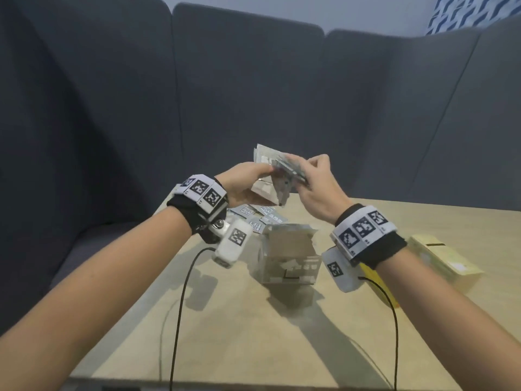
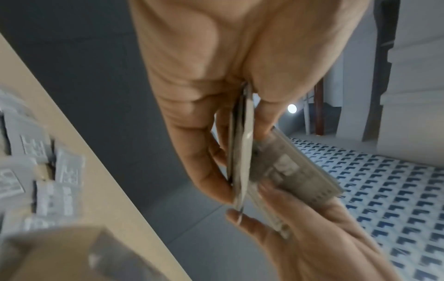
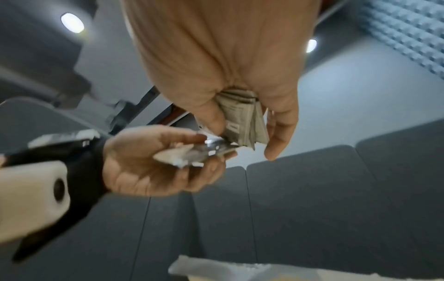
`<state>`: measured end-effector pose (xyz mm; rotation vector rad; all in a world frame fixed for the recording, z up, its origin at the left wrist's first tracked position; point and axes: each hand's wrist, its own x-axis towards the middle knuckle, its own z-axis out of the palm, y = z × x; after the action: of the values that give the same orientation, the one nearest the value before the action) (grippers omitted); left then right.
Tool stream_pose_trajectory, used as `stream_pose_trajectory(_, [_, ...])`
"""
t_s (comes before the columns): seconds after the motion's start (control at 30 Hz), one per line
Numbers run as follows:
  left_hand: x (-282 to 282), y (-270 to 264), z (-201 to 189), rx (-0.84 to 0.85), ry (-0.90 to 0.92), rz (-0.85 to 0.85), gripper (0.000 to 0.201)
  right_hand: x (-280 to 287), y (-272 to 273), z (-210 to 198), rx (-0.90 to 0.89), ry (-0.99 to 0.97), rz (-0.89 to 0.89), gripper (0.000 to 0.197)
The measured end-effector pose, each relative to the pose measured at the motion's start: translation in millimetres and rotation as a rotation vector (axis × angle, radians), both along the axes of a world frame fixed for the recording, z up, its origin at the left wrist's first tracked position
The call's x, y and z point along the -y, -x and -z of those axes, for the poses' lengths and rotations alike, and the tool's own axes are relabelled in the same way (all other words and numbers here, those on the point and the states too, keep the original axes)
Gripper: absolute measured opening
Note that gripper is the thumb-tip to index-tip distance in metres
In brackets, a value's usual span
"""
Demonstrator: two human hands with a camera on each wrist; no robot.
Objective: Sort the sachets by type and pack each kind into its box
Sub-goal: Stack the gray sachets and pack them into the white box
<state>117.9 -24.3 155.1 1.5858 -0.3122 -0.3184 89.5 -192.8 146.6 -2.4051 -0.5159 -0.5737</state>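
A: Okay, quick one. Risk first?

B: Both hands are working above the table (image 1: 253, 334), so anything slipping is dropping into the loose grey sachets (image 1: 258, 217) lying behind the open grey box (image 1: 290, 261) and mixing back in. The left hand (image 1: 242, 183) is pinching a thin bunch of sachets (image 1: 267, 190) edge-on between thumb and fingers; the right hand (image 1: 315, 184) is gripping a thicker stack (image 1: 290, 170), fingers curled round it. The stacks are touching where they are meeting, and a loose pinch there is likely fanning them out.

A: Look of the sachets?

B: Flat, square, silvery-grey with a pale label, glossy, probably slippery. Print is too blurred to read, so I am not telling types apart.

A: Boxes?

B: The grey one is standing flaps-up below the hands; the yellow box (image 1: 445, 261) is lying closed, near the right wrist.
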Motion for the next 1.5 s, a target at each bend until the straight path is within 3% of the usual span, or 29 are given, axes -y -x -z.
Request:
stream_pose_trajectory(0.07, [5, 10, -1, -0.036, 0.069, -0.020, 0.025, -7, 6, 6, -0.018, 0.034, -0.020, 0.053])
stream_pose_trajectory(0.17, [8, 17, 2, -0.024, -0.020, 0.013, 0.028, -12, 16, 4, -0.183, -0.008, -0.100, 0.068])
stream_pose_trajectory(0.27, [9, 17, 5, -0.032, -0.094, -0.002, 0.029, -15, 13, 1, -0.287, 0.015, -0.075, 0.072])
stream_pose_trajectory(0.37, [11, 13, 8, -0.053, -0.090, -0.048, 0.020, -17, 12, -2, -0.400, -0.252, -0.108, 0.060])
stream_pose_trajectory(0.43, [12, 12, 11, -0.047, -0.083, -0.089, 0.012, -15, 15, -1, -0.454, -0.316, -0.134, 0.050])
stream_pose_trajectory(0.57, [13, 14, 16, 0.030, -0.175, -0.065, 0.008, -5, 10, 3, -0.384, -0.563, -0.088, 0.029])
stream_pose_trajectory(0.63, [11, 16, 13, 0.003, -0.120, -0.007, 0.013, 1, 7, 4, -0.421, -0.725, -0.130, 0.037])
stream_pose_trajectory(0.73, [4, 19, 7, -0.074, 0.052, 0.076, 0.026, 9, 0, 7, -0.404, -0.871, -0.046, 0.056])
stream_pose_trajectory(0.8, [0, 19, 7, 0.004, 0.057, 0.160, 0.036, 10, 0, 7, -0.425, -0.983, -0.021, 0.069])
stream_pose_trajectory(0.87, [-3, 21, 8, 0.083, 0.047, 0.211, 0.033, 10, 1, 6, -0.447, -1.054, -0.032, 0.070])
stream_pose_trajectory(0.97, [-3, 17, 12, 0.213, -0.044, 0.090, 0.016, 7, 5, 6, -0.475, -1.027, -0.144, 0.047])
stream_pose_trajectory(1.07, [0, 11, 17, 0.365, -0.189, -0.084, 0.004, 4, 4, 6, -0.498, -1.013, -0.232, 0.047])
stream_pose_trajectory(1.17, [-1, 6, 20, 0.373, -0.223, -0.202, 0.031, 8, 5, 1, -0.487, -1.019, -0.279, 0.051])
stream_pose_trajectory(1.27, [-3, 7, 18, 0.300, -0.162, -0.135, 0.050, 12, 7, 1, -0.480, -1.060, -0.261, 0.052])
stream_pose_trajectory(1.4, [-2, 20, 16, 0.146, 0.091, 0.003, 0.017, 18, 9, 5, -0.499, -1.235, -0.247, 0.048])
stream_pose_trajectory(1.5, [1, 29, 25, 0.082, 0.205, 0.027, 0.019, 23, 15, 11, -0.515, -1.267, -0.259, 0.046])
